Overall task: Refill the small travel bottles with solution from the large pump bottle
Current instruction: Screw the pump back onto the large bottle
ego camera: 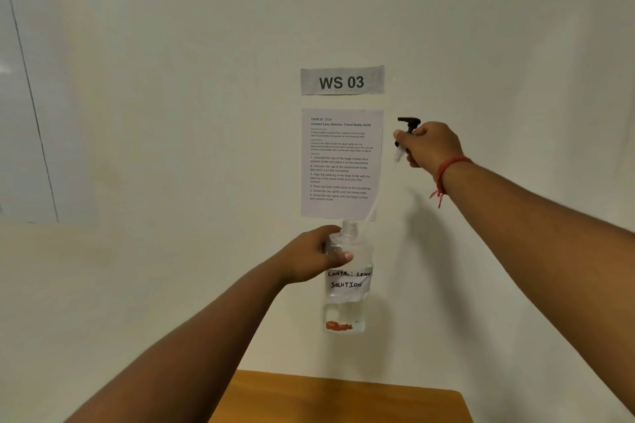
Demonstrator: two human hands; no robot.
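Note:
A large clear bottle point(347, 302) with a handwritten "Contact Lens Solution" label hangs in the air in front of the wall, its threaded neck open. My left hand point(314, 259) grips it around the shoulder. Liquid fills its lower part. My right hand point(431, 144) is raised well above and to the right, holding the black pump head point(409, 123). The pump's clear dip tube point(374, 204) slants down toward the bottle's neck and is out of the bottle. No small travel bottles are in view.
A wooden table point(343, 398) shows only at the bottom edge, below the bottle. On the white wall behind hang a "WS 03" sign point(342, 81) and a printed task sheet point(342, 165). A red thread is tied round my right wrist.

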